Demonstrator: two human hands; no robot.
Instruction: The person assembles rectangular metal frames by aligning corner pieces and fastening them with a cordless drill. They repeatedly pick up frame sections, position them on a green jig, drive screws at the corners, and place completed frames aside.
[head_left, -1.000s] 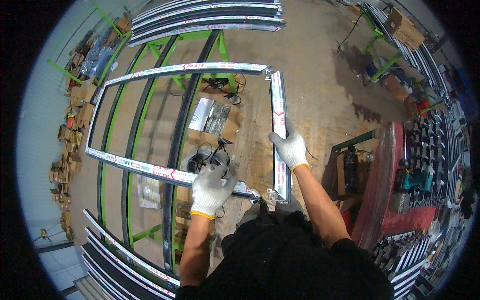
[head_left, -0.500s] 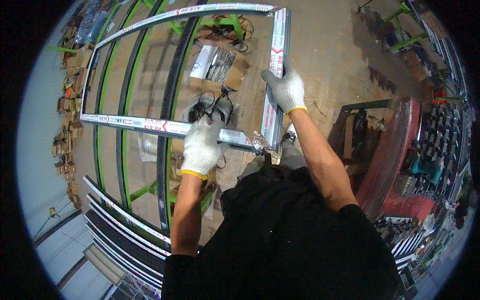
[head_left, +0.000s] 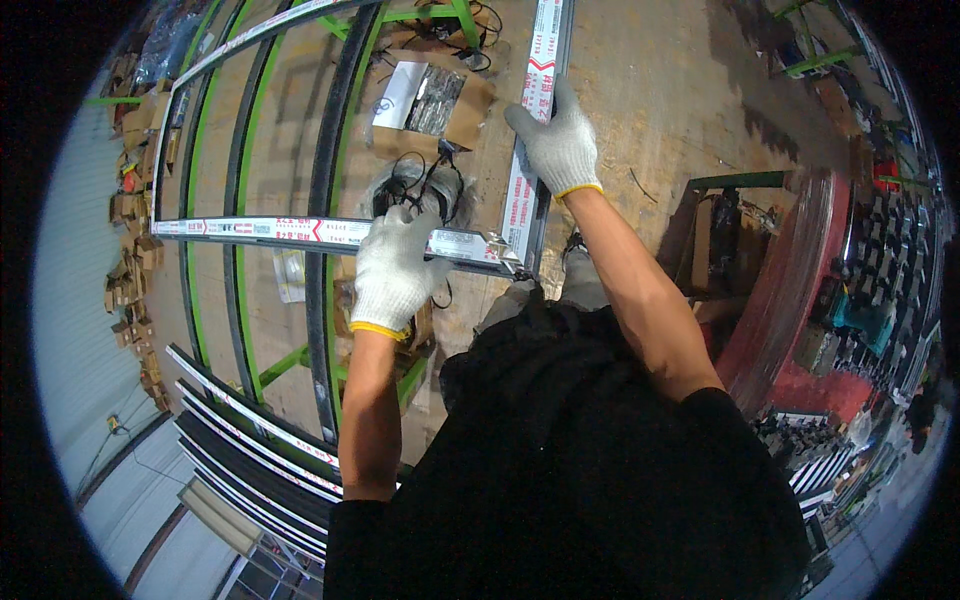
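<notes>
We see both gloved hands clamped on a metal frame (head_left: 330,232) held above green racks (head_left: 345,120). Left hand (head_left: 392,270) wraps fingers around the near rail; right hand (head_left: 556,143) curls over the side rail beside the corner joint. A cardboard box (head_left: 440,100) lies on the floor below.

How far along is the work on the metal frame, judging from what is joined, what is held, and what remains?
Done: the metal frame already meets in a mitred corner near the person. In hand: the left hand grips the near rail, the right hand the side rail. Left: protective film still covers both rails, and more lengths lie stacked nearby.
</notes>
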